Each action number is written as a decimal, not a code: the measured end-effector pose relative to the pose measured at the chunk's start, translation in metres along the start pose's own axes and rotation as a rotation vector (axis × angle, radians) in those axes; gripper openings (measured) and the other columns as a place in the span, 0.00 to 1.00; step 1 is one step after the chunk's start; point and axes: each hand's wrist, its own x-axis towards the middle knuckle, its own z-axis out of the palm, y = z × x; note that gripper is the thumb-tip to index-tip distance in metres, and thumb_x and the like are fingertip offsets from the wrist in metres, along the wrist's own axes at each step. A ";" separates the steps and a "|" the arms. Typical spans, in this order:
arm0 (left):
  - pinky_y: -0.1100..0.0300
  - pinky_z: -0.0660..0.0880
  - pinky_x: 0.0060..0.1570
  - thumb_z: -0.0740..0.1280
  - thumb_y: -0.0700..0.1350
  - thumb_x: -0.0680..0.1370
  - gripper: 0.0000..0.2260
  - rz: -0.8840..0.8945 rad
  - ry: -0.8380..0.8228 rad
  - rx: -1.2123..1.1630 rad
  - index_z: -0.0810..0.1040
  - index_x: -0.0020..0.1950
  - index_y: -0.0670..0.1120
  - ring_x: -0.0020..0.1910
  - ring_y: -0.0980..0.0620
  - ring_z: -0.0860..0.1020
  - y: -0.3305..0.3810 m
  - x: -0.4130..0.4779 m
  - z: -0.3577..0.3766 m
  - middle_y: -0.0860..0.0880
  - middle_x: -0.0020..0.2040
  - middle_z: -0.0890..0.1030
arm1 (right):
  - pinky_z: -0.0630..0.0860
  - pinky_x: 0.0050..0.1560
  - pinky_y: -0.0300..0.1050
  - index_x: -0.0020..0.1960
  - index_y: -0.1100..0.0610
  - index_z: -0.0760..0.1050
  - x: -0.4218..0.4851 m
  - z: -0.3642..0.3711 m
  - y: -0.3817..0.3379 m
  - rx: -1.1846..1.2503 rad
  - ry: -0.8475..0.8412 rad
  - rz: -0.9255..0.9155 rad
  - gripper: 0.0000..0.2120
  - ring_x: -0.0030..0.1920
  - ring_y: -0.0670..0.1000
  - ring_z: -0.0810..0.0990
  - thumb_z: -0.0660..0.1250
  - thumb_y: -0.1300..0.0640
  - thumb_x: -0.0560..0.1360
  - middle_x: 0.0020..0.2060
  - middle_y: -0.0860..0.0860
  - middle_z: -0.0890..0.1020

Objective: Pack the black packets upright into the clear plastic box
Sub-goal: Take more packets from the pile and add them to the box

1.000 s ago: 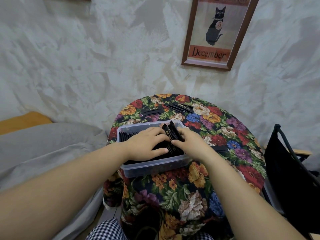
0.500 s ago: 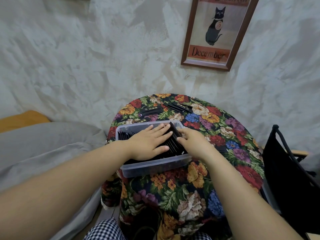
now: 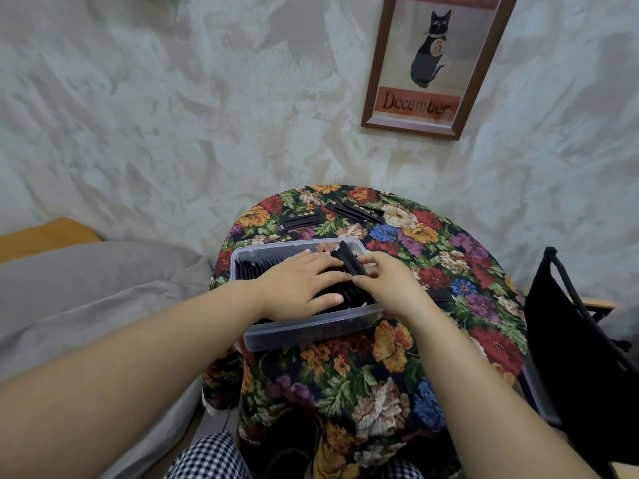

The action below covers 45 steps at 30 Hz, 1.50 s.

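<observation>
On the flowery tabletop (image 3: 449,257), the clear plastic box (image 3: 311,328) sits near the middle, with black packets (image 3: 256,267) standing in a row inside. The left hand (image 3: 304,285) lies flat on them, fingers straight, and the right hand (image 3: 387,281) pinches a tilted packet (image 3: 349,262) at the box's 3 o'clock end. Loose packets (image 3: 301,217) lie flat on the tabletop at 12 o'clock, just past the box.

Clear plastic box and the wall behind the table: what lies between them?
In the head view, flowered tablecloth with loose black packets lying flat on it, in two small groups.
</observation>
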 end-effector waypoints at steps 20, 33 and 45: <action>0.55 0.36 0.73 0.46 0.58 0.82 0.25 -0.033 -0.133 0.007 0.48 0.77 0.54 0.76 0.54 0.40 0.001 0.001 0.000 0.52 0.78 0.46 | 0.79 0.40 0.38 0.57 0.58 0.71 0.004 0.002 0.005 0.281 -0.025 0.077 0.09 0.38 0.48 0.79 0.59 0.66 0.78 0.40 0.54 0.80; 0.54 0.38 0.72 0.47 0.57 0.82 0.23 -0.050 -0.068 -0.043 0.58 0.75 0.51 0.76 0.54 0.44 0.010 0.003 0.000 0.52 0.77 0.55 | 0.81 0.47 0.49 0.51 0.55 0.74 0.005 0.003 0.010 0.037 0.186 -0.034 0.05 0.42 0.50 0.83 0.62 0.62 0.78 0.44 0.53 0.82; 0.55 0.42 0.72 0.49 0.57 0.82 0.21 -0.046 0.000 -0.075 0.61 0.74 0.54 0.75 0.53 0.52 0.008 -0.001 0.002 0.51 0.77 0.52 | 0.73 0.57 0.42 0.63 0.55 0.78 0.000 0.007 0.007 -0.416 0.074 -0.206 0.14 0.56 0.50 0.79 0.65 0.56 0.78 0.56 0.51 0.83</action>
